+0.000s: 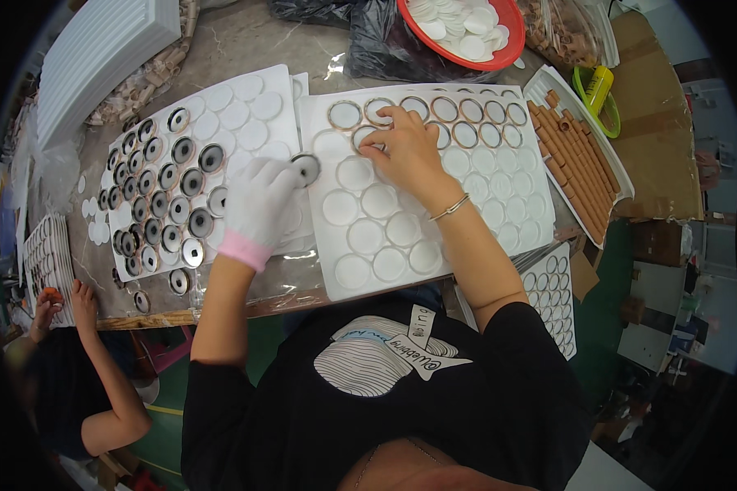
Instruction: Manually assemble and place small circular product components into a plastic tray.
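Observation:
My left hand, in a white glove with a pink cuff, pinches a round metal-rimmed disc with a grey face and a dark centre. It is held over the gap between two white trays. My right hand, bare with a bracelet at the wrist, curls its fingers around a thin metal ring in the right white tray. More rings fill the far rows of that tray; its nearer round hollows are white. Many dark-centred discs lie on the left white tray.
Behind the trays stands a red basin of white discs. Brown tubes lie in a white tray at right, near a yellow bottle. White foam sheets are stacked far left. A co-worker's hands are at the left table edge.

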Action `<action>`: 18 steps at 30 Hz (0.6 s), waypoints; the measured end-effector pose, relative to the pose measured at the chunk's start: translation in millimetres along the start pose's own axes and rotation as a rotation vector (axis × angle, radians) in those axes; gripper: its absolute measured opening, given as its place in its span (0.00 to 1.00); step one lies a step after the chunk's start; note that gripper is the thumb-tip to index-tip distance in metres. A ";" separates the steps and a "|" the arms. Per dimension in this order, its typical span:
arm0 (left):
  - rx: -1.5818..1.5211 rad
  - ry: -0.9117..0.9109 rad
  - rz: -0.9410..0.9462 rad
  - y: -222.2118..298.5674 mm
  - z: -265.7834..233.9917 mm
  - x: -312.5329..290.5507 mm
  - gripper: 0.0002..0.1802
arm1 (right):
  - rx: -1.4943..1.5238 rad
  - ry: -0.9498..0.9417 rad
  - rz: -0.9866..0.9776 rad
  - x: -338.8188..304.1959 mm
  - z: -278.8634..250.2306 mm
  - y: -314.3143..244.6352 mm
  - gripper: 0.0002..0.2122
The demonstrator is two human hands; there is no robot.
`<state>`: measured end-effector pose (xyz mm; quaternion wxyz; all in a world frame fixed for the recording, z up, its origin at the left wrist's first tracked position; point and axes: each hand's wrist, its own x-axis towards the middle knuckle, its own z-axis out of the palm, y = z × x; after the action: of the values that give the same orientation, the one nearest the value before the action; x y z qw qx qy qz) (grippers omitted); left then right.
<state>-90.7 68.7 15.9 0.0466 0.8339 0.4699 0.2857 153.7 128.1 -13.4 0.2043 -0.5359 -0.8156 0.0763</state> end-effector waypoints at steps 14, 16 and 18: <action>0.044 -0.296 0.020 -16.5 21.6 44.4 0.13 | -0.256 0.262 0.477 148.5 -49.9 125.8 0.21; -0.056 -0.129 -0.171 -27.1 -1.4 29.8 0.19 | -0.180 0.276 0.502 144.4 -48.9 140.3 0.20; 0.086 -0.048 -0.384 -45.5 -30.3 -2.4 0.22 | -0.222 0.259 0.514 136.2 -52.1 135.6 0.19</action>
<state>-141.8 86.2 24.4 0.0755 0.7369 0.6307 0.2313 243.0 302.7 21.4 0.2208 -0.7490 -0.6238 -0.0327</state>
